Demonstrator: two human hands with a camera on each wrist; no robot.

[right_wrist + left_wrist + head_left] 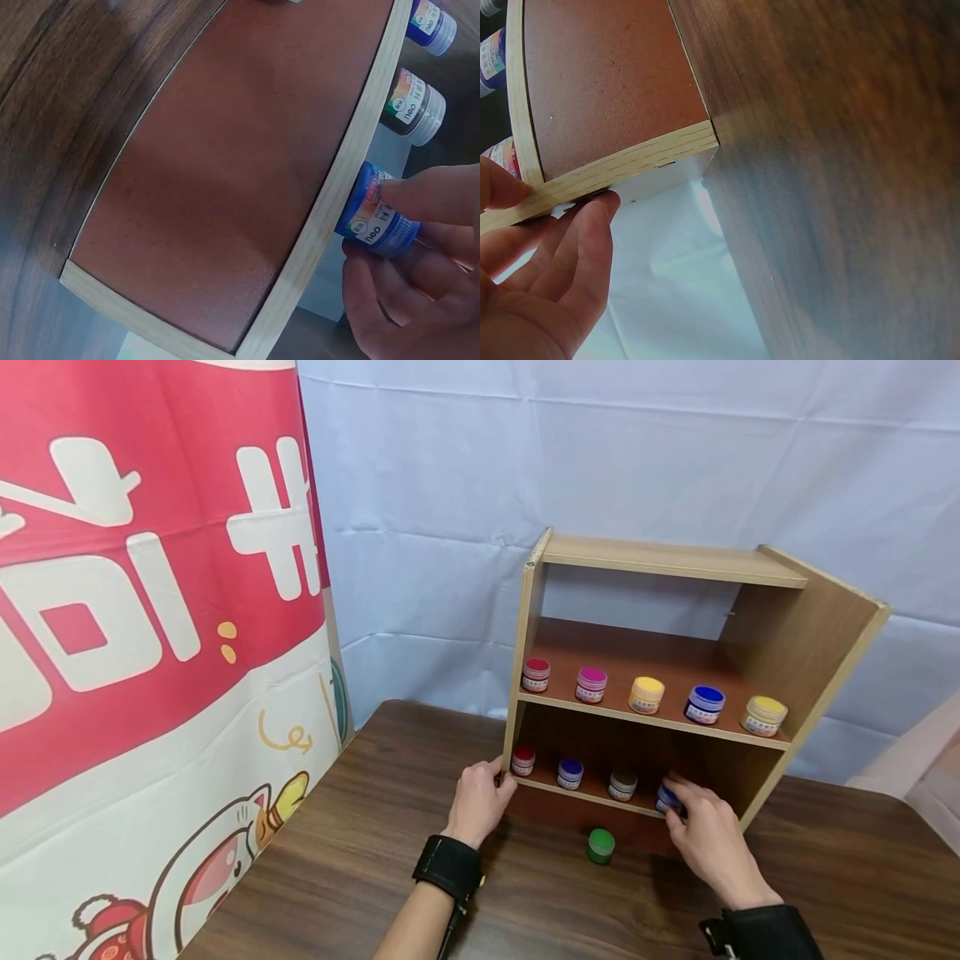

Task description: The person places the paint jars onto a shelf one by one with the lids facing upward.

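A small wooden shelf unit [660,560] stands on the table. My left hand [477,802] grips the front edge of its left side panel [630,159], thumb inside and fingers along the outer face. At the right end of the lower shelf, my right hand [708,835] pinches a blue paint jar [375,212] between thumb and fingers. The jar is upright at the shelf's front edge and partly hidden by the hand in the head view. To its left on that shelf sit a dark paint jar [622,786], another blue jar [570,774] and a red jar [522,761].
A green-lidded paint jar [601,846] stands on the brown table [375,827] before the unit. Along the upper shelf is a row of red, magenta [591,685], orange-yellow, blue and yellow jars. Pale cloth [427,568] hangs behind; a red and white printed banner [165,635] hangs left.
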